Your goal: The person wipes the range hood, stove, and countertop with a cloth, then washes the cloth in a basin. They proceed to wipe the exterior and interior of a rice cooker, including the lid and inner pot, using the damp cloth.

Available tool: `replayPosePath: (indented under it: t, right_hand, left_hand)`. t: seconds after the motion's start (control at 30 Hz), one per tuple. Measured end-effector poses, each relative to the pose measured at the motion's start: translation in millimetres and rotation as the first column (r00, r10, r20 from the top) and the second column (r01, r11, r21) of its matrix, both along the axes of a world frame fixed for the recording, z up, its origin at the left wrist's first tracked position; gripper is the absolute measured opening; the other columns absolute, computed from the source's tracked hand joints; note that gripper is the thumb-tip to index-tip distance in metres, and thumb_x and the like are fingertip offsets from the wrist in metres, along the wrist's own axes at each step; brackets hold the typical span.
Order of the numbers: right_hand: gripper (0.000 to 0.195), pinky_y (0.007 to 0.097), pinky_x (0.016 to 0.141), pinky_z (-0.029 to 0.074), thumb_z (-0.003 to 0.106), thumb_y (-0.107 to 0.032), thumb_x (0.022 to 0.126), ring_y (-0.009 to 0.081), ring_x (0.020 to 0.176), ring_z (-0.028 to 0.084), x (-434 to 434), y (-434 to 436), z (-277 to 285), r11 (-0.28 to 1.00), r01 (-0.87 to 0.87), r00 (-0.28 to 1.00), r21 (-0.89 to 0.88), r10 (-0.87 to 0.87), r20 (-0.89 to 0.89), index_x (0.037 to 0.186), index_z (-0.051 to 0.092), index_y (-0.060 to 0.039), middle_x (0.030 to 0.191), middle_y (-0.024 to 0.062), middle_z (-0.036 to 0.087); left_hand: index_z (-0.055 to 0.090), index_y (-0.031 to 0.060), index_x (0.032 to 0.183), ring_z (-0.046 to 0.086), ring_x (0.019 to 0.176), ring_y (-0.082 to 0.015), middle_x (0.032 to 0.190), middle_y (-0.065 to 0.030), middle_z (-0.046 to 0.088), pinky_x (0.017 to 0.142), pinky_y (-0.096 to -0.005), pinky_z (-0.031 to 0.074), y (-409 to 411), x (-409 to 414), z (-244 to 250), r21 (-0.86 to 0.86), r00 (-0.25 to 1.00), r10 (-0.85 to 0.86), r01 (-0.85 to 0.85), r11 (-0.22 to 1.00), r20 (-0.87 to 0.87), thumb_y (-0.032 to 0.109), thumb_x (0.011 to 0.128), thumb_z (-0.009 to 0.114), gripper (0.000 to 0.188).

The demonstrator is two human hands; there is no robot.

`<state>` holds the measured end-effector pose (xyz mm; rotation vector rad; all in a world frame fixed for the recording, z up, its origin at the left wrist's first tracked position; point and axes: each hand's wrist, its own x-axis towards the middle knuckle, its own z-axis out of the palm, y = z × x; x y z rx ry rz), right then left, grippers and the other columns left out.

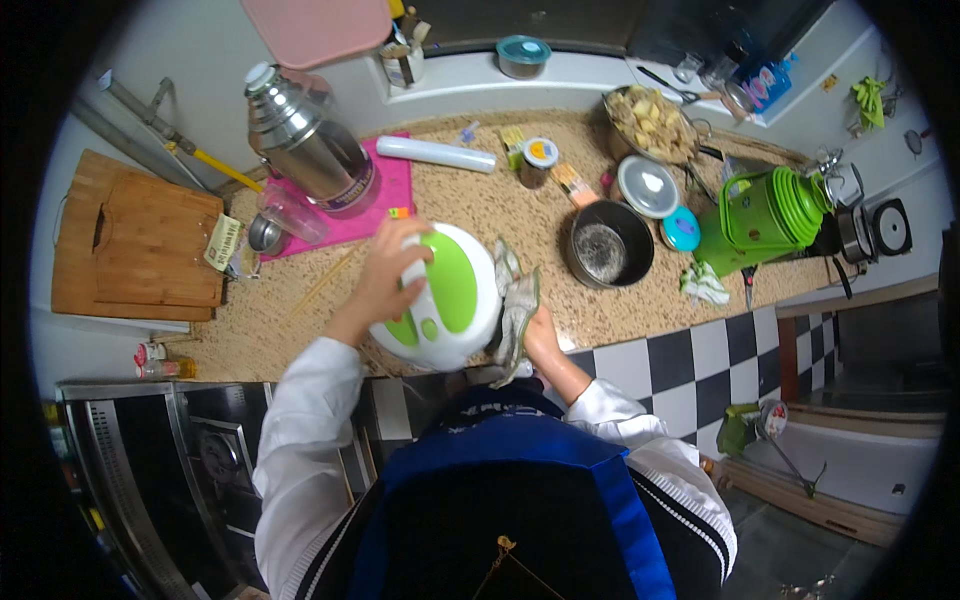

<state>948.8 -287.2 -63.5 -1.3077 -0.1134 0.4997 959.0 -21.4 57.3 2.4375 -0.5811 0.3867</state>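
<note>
A white and green rice cooker (457, 292) stands near the counter's front edge, directly before me. My left hand (386, 274) grips it over the left part of the lid, fingers curled on the white and green plastic. In my right hand (540, 330) is a crumpled grey-white cloth (517, 311), bunched against the cooker's right side. The cloth hides that side. A dark inner pot (611, 244), pale marks on its bottom, sits to the right.
A steel thermos flask (315, 150) stands on a pink mat (394, 176) at the back left. Wooden cutting boards (150, 240) lean at far left. A bowl of potato pieces (651, 124), a lidded container (646, 186) and a green bucket-like container (761, 217) occupy the right side.
</note>
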Motion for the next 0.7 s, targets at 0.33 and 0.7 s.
replayPosePath:
  t: [0.33,0.7]
  right_hand:
    - [0.070,0.0357,0.090,0.045,0.077,-0.022,0.074,0.0259,0.100,0.058,13.0,13.2,37.8,0.893,0.175,0.905,-0.414,0.019,0.424,0.129,0.036,-0.0029,0.108,0.0139,0.059]
    - [0.067,0.0366,0.091,0.046,0.075,-0.039,0.071,0.0311,0.104,0.061,103.3,36.9,82.9,0.792,-0.076,0.896,-0.606,0.321,0.307,0.120,0.054,0.0015,0.112,0.0237,0.062]
  left_hand:
    - [0.029,0.0027,0.143,0.033,0.131,-0.0349,0.141,-0.0195,0.032,0.108,-0.0408,0.028,-79.7,-37.8,-17.3,-0.391,0.844,0.532,-0.515,0.763,-0.075,0.005,0.075,0.068,0.079]
    - [0.032,0.0018,0.141,0.033,0.131,-0.0362,0.141,-0.0201,0.032,0.108,-0.0417,0.031,-83.9,-40.9,-13.3,-0.422,0.843,0.536,-0.503,0.754,-0.047,0.001,0.070,0.065,0.078]
